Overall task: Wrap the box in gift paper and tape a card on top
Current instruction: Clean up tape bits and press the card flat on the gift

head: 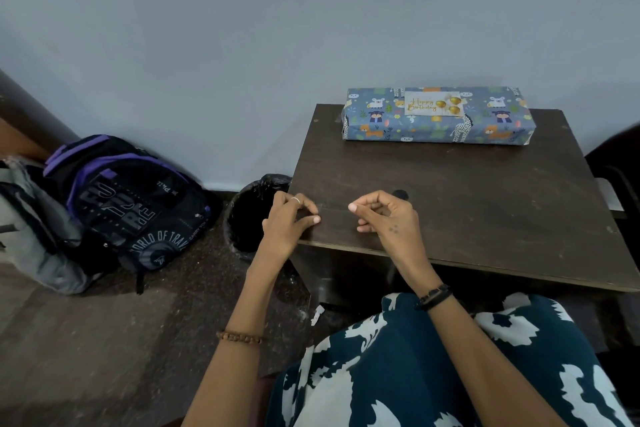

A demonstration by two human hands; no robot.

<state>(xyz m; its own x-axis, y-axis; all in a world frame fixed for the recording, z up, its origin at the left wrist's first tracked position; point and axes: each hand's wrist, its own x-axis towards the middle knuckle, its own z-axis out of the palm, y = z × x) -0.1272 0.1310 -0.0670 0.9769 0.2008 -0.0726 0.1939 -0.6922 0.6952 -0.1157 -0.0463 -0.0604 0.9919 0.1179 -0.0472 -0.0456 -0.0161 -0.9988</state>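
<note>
Wrapped box with card set at the far edge of the worktop; both hands hover at the near edge, holding nothing I can make out.

The gift-wrapped box lies at the back of the dark wooden worktop, close to the wall, long axis running left to right across the person's front. A "Happy Birthday" card sits flat on its top face, left of centre. Left hand hangs over the near-left corner, right hand just beside it; the fingers of both are loosely curled, thumb near forefinger. Whether a scrap of tape is pinched there, cannot tell. Box lies ahead and to the right, well apart; right hand nearer. Task looks essentially finished. Black-lined bin and purple-trimmed backpack on the floor, left.
</note>
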